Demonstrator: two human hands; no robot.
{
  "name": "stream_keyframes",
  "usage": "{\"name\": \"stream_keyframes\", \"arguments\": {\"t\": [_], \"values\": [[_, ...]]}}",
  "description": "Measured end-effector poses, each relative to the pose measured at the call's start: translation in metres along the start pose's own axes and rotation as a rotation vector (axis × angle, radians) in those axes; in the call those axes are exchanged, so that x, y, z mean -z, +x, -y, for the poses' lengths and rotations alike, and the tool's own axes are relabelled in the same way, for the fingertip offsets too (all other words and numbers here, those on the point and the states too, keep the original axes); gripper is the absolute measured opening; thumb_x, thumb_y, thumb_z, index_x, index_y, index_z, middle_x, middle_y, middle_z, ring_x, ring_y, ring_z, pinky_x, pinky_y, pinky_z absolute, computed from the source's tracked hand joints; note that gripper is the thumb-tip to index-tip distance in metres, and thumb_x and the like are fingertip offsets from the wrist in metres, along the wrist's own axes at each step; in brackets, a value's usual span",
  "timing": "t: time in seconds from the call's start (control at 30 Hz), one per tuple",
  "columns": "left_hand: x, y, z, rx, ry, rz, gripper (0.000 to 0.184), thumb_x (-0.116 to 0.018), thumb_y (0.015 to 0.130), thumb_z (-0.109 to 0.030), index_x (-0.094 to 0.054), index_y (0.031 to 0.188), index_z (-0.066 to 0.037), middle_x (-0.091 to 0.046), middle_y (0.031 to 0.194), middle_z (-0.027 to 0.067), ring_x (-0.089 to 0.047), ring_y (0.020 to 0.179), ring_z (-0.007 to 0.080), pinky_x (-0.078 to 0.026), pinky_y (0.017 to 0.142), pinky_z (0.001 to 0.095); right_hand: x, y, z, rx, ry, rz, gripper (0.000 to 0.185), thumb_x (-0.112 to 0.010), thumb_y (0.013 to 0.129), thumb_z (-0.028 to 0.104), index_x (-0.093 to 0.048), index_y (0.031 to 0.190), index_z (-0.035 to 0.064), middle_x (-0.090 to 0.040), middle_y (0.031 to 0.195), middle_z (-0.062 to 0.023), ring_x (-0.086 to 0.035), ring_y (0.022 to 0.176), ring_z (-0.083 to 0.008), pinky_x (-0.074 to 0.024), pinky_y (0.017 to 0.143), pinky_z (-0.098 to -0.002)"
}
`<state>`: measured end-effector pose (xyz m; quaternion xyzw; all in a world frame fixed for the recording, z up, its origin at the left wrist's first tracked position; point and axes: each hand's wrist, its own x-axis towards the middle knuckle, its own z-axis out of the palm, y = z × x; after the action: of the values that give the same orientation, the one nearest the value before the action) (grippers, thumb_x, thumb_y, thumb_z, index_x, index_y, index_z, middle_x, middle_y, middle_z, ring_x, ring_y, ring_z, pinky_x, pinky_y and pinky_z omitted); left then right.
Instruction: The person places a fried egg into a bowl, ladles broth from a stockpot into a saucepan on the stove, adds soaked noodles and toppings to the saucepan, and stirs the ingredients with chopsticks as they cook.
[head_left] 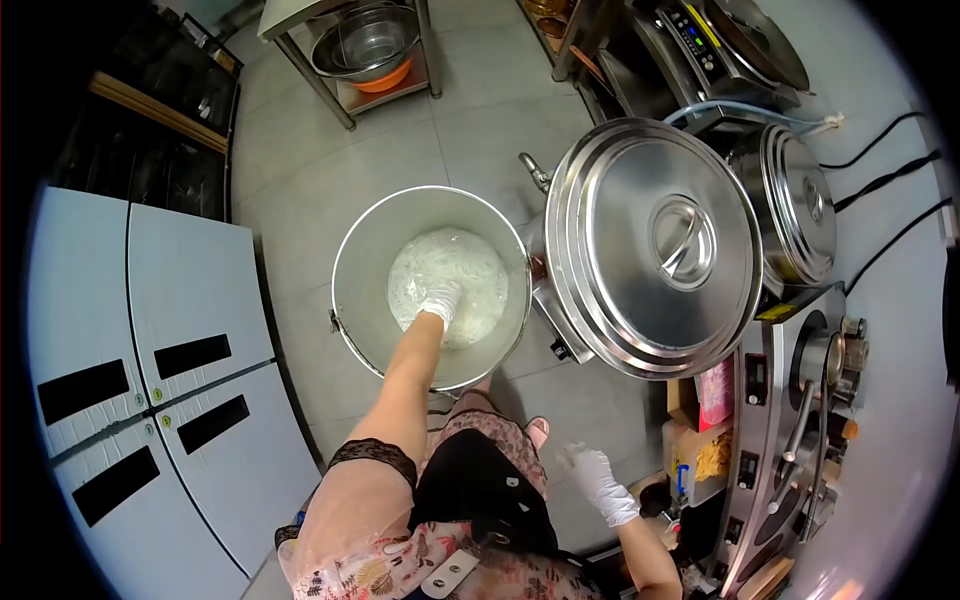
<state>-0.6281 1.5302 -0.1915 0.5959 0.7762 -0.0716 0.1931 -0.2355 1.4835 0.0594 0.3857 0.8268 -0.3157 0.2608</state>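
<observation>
A tall white bucket (355,262) stands on the floor in front of me, with a pale, cloudy, foamy-looking mass (470,265) at its bottom. My left hand (440,302), in a thin white glove, reaches down into the bucket. Its fingers dip into the pale mass and are hidden. Off to the right of my body hangs my right hand (603,487), also in a white glove. It holds nothing, and its fingers look loosely apart. A black apron (480,480) covers my front.
Right of the bucket is a large lidded steel pot (620,230), with a smaller lidded pot (800,200) behind it. A cooktop counter (765,430) runs along the right wall. White cabinets (190,300) line the left. A steel table (432,60) holds metal bowls (365,45).
</observation>
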Motion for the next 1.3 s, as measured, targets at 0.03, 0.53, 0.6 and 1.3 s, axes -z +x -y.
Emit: {"name": "stream_keyframes", "arguments": {"t": [0.03,0.53,0.6,1.3], "values": [[0.003,-0.001,0.003,-0.050,0.047,0.207,0.030,-0.055,0.078,-0.009,-0.064,0.106,0.000,-0.065,0.101,0.0205,-0.065,0.093,0.0348,-0.052,0.082,0.0434,-0.003,-0.004,-0.004,-0.034,-0.037,0.055,0.025,-0.054,0.086,0.028,-0.060,0.094,0.0045,-0.063,0.086,-0.0196,-0.063,0.076,-0.0379,-0.0507,0.070,-0.0458],[0.203,-0.114,-0.012,0.322,-0.579,-0.101,0.026,-0.062,0.082,-0.012,-0.066,0.105,0.001,-0.069,0.095,0.0135,-0.066,0.085,0.0289,-0.051,0.080,0.0369,-0.015,-0.051,-0.030,0.224,0.081,-0.226,0.036,-0.060,0.085,0.023,-0.060,0.114,0.0017,-0.062,0.111,-0.0188,-0.059,0.099,-0.0357,-0.0479,0.086,-0.0411],[0.215,-0.160,-0.020,0.259,-1.224,-0.194,0.027,-0.062,0.084,-0.013,-0.064,0.108,0.001,-0.069,0.093,0.0094,-0.065,0.084,0.0185,-0.051,0.080,0.0290,-0.018,-0.061,-0.029,0.272,0.036,-0.208,0.037,-0.060,0.085,0.024,-0.060,0.115,0.0019,-0.062,0.111,-0.0185,-0.059,0.100,-0.0357,-0.0479,0.086,-0.0409],[-0.037,-0.721,-0.220,0.992,-2.278,-0.815,0.034,-0.064,0.088,-0.029,-0.062,0.101,0.002,-0.065,0.083,0.0052,-0.059,0.070,0.0115,-0.047,0.058,0.0223,-0.234,-0.135,0.261,0.597,0.317,1.031,0.028,-0.057,0.087,0.005,-0.059,0.114,-0.0016,-0.064,0.101,-0.0062,-0.060,0.084,-0.0117,-0.0483,0.078,-0.0250]]}}
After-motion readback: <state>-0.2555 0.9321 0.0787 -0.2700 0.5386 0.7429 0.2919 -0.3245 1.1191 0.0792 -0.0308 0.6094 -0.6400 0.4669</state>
